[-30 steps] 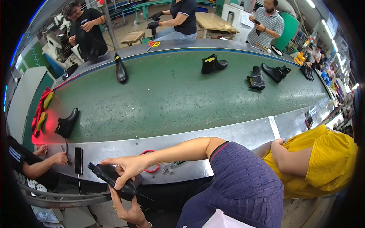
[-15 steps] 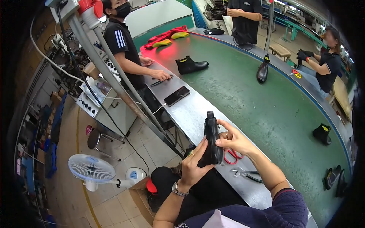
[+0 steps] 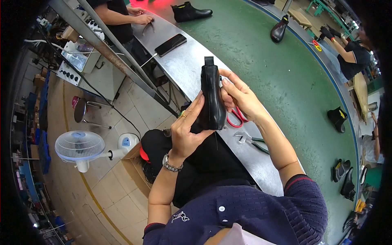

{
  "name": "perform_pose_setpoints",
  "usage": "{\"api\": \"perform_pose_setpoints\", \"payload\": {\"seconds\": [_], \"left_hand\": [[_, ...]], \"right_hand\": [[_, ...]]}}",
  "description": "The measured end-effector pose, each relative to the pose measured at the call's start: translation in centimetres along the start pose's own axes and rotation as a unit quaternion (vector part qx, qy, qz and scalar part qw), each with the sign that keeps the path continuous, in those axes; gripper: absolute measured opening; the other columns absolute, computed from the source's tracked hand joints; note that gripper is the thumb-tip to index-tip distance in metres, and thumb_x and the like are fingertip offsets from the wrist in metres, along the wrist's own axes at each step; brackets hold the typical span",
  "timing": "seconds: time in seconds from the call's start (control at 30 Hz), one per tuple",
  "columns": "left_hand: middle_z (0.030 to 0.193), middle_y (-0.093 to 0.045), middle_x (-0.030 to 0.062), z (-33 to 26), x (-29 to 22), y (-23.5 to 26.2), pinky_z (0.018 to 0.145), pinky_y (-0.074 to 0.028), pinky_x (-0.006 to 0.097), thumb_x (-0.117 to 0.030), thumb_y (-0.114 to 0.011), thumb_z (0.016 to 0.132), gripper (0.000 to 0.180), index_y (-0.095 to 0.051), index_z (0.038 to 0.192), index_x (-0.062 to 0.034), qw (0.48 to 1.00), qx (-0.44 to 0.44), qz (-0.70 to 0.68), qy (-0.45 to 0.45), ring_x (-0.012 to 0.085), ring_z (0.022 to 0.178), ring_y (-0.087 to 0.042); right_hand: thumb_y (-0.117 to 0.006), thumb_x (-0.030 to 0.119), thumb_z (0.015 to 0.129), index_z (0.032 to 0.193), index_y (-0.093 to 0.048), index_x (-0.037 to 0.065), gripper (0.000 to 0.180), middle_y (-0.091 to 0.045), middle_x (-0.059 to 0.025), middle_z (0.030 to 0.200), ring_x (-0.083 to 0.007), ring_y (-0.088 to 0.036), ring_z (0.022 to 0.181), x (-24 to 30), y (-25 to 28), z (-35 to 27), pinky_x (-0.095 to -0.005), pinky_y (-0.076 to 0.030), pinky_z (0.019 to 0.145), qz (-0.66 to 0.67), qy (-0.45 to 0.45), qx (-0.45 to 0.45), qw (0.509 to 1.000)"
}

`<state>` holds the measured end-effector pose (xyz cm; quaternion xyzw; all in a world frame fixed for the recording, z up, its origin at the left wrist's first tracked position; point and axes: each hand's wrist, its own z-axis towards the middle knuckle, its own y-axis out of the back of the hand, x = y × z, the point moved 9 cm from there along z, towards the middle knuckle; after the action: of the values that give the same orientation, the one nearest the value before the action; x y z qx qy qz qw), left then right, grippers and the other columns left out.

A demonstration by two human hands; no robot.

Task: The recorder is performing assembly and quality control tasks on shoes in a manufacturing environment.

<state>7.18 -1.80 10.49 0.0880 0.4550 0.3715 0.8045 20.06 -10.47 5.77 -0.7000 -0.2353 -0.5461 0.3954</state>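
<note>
Boot (image 3: pixel 212 96) upright between your two hands.
Your left hand (image 3: pixel 188 130) wraps its side; your right hand's (image 3: pixel 241 98) fingers pinch its back edge.

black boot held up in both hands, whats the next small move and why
Probably reach the right hand down for the red-handled scissors: a loose thread hangs below the black boot, the left hand already steadies it, and the scissors lie just beneath on the steel bench.

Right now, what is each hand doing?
Left hand: closed on the black boot, gripping its lower part.
Right hand: fingers on the boot's side, steadying it.
</note>
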Motion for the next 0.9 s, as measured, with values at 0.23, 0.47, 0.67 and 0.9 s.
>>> {"api": "perform_pose_setpoints", "payload": {"seconds": [0.23,0.47,0.67,0.9], "left_hand": [[0.132,-0.056,0.0167,-0.4,-0.4,0.1,0.094,-0.050,0.036,-0.004,-0.083,0.061,0.076,-0.053,0.132,-0.0016,1.000,-0.007,0.015,0.007,0.0309,0.116,-0.059],[0.129,-0.058,0.0172,0.1,-1.2,-0.4,0.088,-0.052,0.035,-0.009,-0.084,0.059,0.076,-0.056,0.129,-0.0015,0.999,0.015,0.043,-0.017,0.0316,0.108,-0.063],[0.127,-0.059,0.0190,0.5,-1.3,0.2,0.089,-0.051,0.036,-0.009,-0.083,0.060,0.075,-0.056,0.129,0.0000,0.998,0.000,0.065,-0.026,0.0324,0.106,-0.063],[0.139,-0.044,0.0203,0.0,0.7,-1.5,0.103,-0.040,0.041,-0.015,-0.084,0.064,0.080,-0.050,0.135,-0.0032,1.000,0.007,0.005,-0.007,0.0349,0.126,-0.048]], "right_hand": [[-0.068,0.032,0.088,0.142,-0.036,0.009,0.067,-0.051,0.0013,0.074,-0.0071,-0.049,0.065,1.2,-0.1,-1.1,-0.0229,-0.041,0.057,-0.055,0.034,0.020,0.998],[-0.080,0.015,0.075,0.136,-0.040,0.004,0.074,-0.048,0.0031,0.070,-0.0056,-0.045,0.063,2.2,-0.2,-0.5,-0.0218,-0.037,0.059,-0.144,-0.024,0.041,0.988],[-0.080,0.014,0.075,0.130,-0.044,0.003,0.067,-0.045,0.0057,0.064,-0.0048,-0.044,0.060,3.3,-1.3,0.5,-0.0221,-0.035,0.055,-0.141,-0.005,0.044,0.989],[-0.077,0.014,0.078,0.131,-0.041,0.004,0.065,-0.054,0.0019,0.071,-0.0066,-0.050,0.064,2.3,0.4,0.8,-0.0221,-0.039,0.057,-0.084,0.004,0.023,0.996]]}}
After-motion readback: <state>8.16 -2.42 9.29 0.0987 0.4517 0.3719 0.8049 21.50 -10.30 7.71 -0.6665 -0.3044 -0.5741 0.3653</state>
